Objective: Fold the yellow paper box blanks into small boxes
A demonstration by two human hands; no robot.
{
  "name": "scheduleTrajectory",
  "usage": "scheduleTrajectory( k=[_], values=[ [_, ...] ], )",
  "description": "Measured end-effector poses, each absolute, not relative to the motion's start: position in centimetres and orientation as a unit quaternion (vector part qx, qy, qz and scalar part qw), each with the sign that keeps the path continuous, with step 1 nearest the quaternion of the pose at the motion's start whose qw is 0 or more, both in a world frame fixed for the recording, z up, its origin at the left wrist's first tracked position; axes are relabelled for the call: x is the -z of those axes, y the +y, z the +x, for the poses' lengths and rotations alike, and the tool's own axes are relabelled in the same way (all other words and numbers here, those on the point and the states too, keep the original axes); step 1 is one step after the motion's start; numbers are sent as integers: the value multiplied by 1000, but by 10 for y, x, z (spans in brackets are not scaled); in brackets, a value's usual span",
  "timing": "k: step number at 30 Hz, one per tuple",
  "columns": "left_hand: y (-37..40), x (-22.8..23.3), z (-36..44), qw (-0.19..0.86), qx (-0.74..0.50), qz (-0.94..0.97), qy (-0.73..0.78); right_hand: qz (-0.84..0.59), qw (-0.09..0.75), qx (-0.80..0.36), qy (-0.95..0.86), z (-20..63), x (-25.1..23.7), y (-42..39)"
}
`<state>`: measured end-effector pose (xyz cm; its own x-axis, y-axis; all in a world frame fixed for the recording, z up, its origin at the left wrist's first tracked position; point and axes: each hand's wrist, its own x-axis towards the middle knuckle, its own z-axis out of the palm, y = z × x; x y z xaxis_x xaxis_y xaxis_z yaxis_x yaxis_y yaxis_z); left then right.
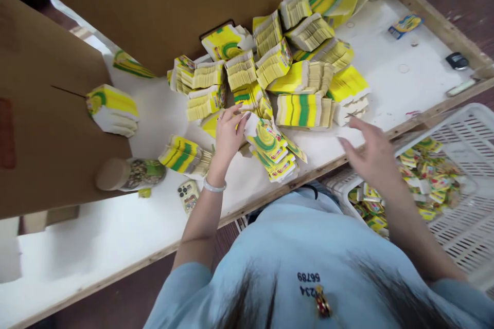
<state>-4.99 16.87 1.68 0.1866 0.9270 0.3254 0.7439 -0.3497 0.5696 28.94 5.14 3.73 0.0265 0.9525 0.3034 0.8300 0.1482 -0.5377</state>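
My left hand [228, 136] pinches the white end flap of a yellow and green printed carton [266, 136] near the table's front edge. That carton looks flat and lies over several others like it [280, 168], fanned towards my body. A light bracelet is on the left wrist. My right hand [372, 157] hovers by the table edge, thumb and forefinger apart with nothing visible between them. Close beyond it is a stack of flat cartons [351, 87]. Another banded-looking stack with a green stripe [303, 110] lies between my hands.
Many carton stacks [241, 69] cover the middle of the white table [386, 61]. Large cardboard boxes [173, 5] stand behind and left. A jar [131, 174] and a phone [188, 196] lie at left. A white basket [473, 128] of small filled-looking packs [432, 175] stands at right.
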Motion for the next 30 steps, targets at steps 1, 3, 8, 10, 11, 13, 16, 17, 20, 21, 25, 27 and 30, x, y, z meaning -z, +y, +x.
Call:
scheduleTrajectory(
  k=[1, 3, 8, 10, 11, 13, 16, 17, 20, 21, 25, 27, 30],
  values=[
    [161, -24, -50, 150, -346, 744, 552, -605, 357, -108, -703, 262, -35, 63],
    [142, -40, -45, 186, -396, 705, 558, -527, 429, -131, -721, 212, -30, 81],
    [96, -75, -24, 257, -466, 651, 541, -471, 468, -204, -719, 147, -25, 97],
    [88, -82, -18, 266, -493, 628, 540, -467, 470, -219, -717, 144, -26, 95],
    [86, -83, -17, 266, -509, 615, 540, -458, 469, -221, -723, 145, -27, 93],
    [87, -82, -14, 262, -539, 593, 537, -436, 468, -211, -739, 148, -28, 88],
    [92, -78, -11, 259, -553, 583, 536, -437, 469, -181, -746, 151, -27, 82],
    [93, -76, -10, 262, -550, 585, 536, -444, 468, -171, -745, 151, -26, 81],
    [90, -68, -9, 284, -547, 592, 519, -444, 460, -173, -750, 154, -26, 79],
    [87, -65, -8, 302, -545, 600, 502, -442, 458, -187, -749, 155, -26, 79],
    [66, -45, 5, 404, -483, 666, 399, -470, 471, -232, -710, 159, -30, 75],
    [54, -35, 12, 438, -456, 671, 387, -476, 482, -215, -703, 158, -31, 73],
    [45, -22, 16, 461, -465, 635, 411, -477, 482, -172, -715, 158, -32, 71]
  ],
)
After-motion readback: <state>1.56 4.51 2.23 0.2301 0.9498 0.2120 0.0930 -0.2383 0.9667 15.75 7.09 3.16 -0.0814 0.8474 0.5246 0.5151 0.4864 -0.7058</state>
